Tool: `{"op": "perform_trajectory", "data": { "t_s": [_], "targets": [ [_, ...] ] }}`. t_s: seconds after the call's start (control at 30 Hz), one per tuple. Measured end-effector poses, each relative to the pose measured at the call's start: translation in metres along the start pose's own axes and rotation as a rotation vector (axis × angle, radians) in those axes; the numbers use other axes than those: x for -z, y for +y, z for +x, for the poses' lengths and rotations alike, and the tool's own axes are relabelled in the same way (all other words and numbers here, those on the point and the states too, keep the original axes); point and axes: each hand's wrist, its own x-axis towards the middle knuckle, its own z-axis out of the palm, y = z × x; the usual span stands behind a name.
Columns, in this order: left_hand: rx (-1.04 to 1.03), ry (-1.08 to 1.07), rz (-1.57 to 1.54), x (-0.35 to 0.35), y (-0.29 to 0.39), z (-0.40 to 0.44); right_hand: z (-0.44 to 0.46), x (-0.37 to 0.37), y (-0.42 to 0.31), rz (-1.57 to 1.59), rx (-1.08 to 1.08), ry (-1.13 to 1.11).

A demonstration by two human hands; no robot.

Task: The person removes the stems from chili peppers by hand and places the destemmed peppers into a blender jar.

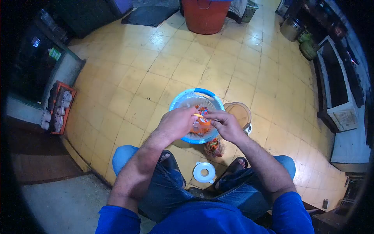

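My left hand is closed over a blue-rimmed basin, pinching a small yellow-orange strip. My right hand meets it from the other side with its fingers drawn together; what they grip is too small to make out. Clear plastic lines the basin, and orange, red and blue pieces lie inside, partly covered by my hands. Just below the basin, a clear bag of colourful pieces rests on the floor. A round, clear-walled container stands to the right of the basin.
A white ring-shaped lid lies between my feet. A large red tub and a dark mat are at the back. An orange shoe rack is on the left; green gas cylinders and a cabinet are on the right.
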Motion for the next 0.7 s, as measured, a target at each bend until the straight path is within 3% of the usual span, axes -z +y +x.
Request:
{"op": "perform_trajectory", "data": {
  "t_s": [0.1, 0.17, 0.3, 0.4, 0.6, 0.67, 0.7],
  "targets": [
    [-0.035, 0.005, -0.051, -0.004, 0.002, -0.001, -0.002, 0.007, -0.002, -0.184, 0.041, -0.023],
    [-0.042, -0.022, 0.012, -0.004, 0.008, -0.002, -0.001, 0.005, -0.01, 0.005, -0.243, 0.033],
    [-0.028, 0.002, -0.012, -0.005, 0.012, -0.001, 0.0, 0.005, -0.007, 0.207, -0.112, 0.102],
    [-0.074, -0.013, -0.175, -0.014, 0.014, 0.0, -0.003, 0.01, -0.011, 0.268, -0.117, -0.002],
    [-0.053, -0.018, -0.38, -0.01, 0.025, -0.009, 0.0, 0.09, -0.013, -0.282, -0.224, 0.006],
    [-0.076, 0.046, -0.322, -0.008, 0.013, -0.008, -0.008, 0.1, -0.023, -0.597, -0.217, -0.014],
    [-0.064, 0.019, -0.339, -0.004, 0.012, -0.01, -0.011, 0.098, -0.022, -0.592, -0.248, -0.028]
  ]
}}
